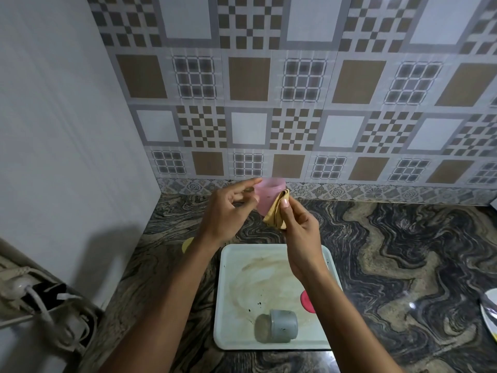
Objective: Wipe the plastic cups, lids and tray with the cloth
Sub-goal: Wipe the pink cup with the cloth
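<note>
My left hand (228, 208) holds a translucent pink plastic cup (267, 193) up in the air over the counter. My right hand (298, 232) pinches a folded tan cloth (275, 211) and presses it against the cup's right side. Below them lies a pale square tray (231, 292), smeared with brown stains and dark specks. A grey plastic cup (278, 325) lies on its side near the tray's front edge. A red lid (306, 300) shows at the tray's right side, partly hidden by my right forearm. A yellow lid (187, 244) peeks out left of the tray behind my left wrist.
The tray sits on a dark marbled stone counter (403, 251) in a corner, with patterned wall tiles behind and a plain wall to the left. A white plate with a spoon (490, 310) shows at the right edge. Cables and a plug (32, 300) lie at the lower left.
</note>
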